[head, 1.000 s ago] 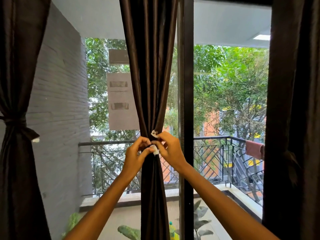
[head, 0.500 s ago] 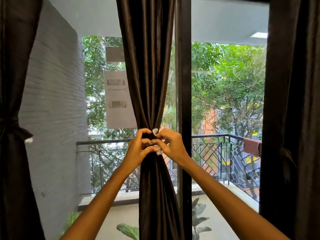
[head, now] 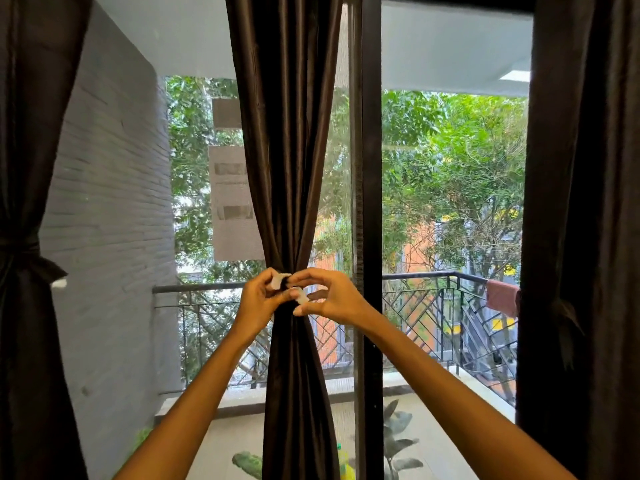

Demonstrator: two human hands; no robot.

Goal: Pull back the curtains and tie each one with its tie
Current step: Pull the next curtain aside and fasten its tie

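The dark brown middle curtain [head: 287, 174] is gathered at its waist; its white-ended tie [head: 300, 295] is pinched by both hands. The left hand [head: 258, 301] and right hand [head: 332, 299] are curled on it.

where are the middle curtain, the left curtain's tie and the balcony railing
middle curtain [head: 287, 140], head view, upper folds
left curtain's tie [head: 20, 245], head view, the dark band
balcony railing [head: 415, 276], head view, top rail

i see middle curtain [head: 287, 168] at 12 | my hands meet on it | tied curtain [head: 24, 237] at 9 | third curtain [head: 585, 202] at 3 | railing [head: 433, 299] behind glass
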